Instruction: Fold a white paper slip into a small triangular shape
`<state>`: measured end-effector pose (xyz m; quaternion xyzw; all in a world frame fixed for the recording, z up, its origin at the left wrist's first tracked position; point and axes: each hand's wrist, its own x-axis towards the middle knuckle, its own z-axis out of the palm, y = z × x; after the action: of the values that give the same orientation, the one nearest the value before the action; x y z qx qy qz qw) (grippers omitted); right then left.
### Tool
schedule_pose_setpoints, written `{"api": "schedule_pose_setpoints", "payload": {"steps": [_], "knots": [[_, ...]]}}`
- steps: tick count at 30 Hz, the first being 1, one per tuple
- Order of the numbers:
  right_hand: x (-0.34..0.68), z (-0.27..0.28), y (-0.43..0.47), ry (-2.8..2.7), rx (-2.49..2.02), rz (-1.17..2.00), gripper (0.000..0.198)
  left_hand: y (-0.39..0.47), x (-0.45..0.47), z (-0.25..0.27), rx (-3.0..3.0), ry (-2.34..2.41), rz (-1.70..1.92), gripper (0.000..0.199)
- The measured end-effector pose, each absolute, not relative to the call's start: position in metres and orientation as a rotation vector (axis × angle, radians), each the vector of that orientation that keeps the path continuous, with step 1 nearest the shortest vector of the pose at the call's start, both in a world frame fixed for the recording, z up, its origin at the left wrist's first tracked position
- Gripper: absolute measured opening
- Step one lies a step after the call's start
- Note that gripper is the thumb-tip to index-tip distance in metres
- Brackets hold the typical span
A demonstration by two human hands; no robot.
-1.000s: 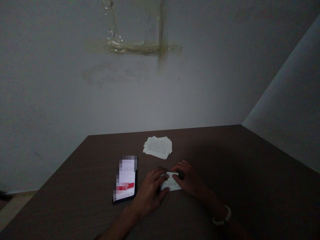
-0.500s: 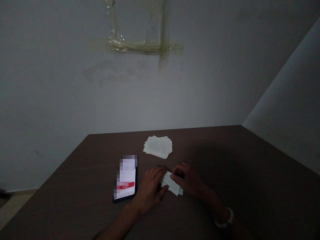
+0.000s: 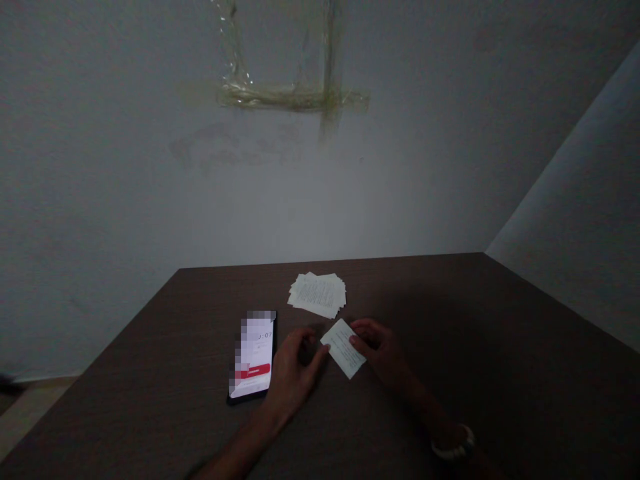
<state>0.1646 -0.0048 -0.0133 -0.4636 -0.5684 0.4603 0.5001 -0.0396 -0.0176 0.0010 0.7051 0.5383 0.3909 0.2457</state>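
A small printed paper slip [image 3: 344,348] is tilted between my hands, just above or on the table. My right hand [image 3: 383,350] pinches its right edge, thumb on the printed face and fingers behind. My left hand [image 3: 293,367] is beside the left corner, its thumb tip at the paper and its fingers curved with a gap to the thumb. A loose pile of similar printed slips [image 3: 317,295] lies farther back, its edges fanned unevenly. Whether more than one slip is in my right hand cannot be made out.
A lit phone [image 3: 255,360] with a red bar on its screen lies left of my left hand. The dark wooden table [image 3: 165,347] meets a pale wall [image 3: 320,207] at the back. Yellowed tape [image 3: 280,100] is stuck on the wall.
My left hand has drawn back left off the paper, its fingers curling. The slip has turned and moved slightly up; the second sheet that stuck out below it no longer shows.
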Motion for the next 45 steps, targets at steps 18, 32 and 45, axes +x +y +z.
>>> {"api": "schedule_pose_setpoints", "payload": {"steps": [18,32,45], "knots": [[0.153,-0.015,-0.014,-1.407,-1.088,1.173,0.029,-0.018,-0.033,0.007,1.487,1.318,1.100,0.032],[0.147,-0.013,-0.019,-1.416,-1.081,1.181,0.026,-0.017,-0.029,-0.001,1.463,1.326,1.096,0.032],[0.148,-0.018,-0.016,-1.270,-1.123,1.220,0.031,-0.018,-0.030,-0.005,1.512,1.232,1.041,0.028]]}}
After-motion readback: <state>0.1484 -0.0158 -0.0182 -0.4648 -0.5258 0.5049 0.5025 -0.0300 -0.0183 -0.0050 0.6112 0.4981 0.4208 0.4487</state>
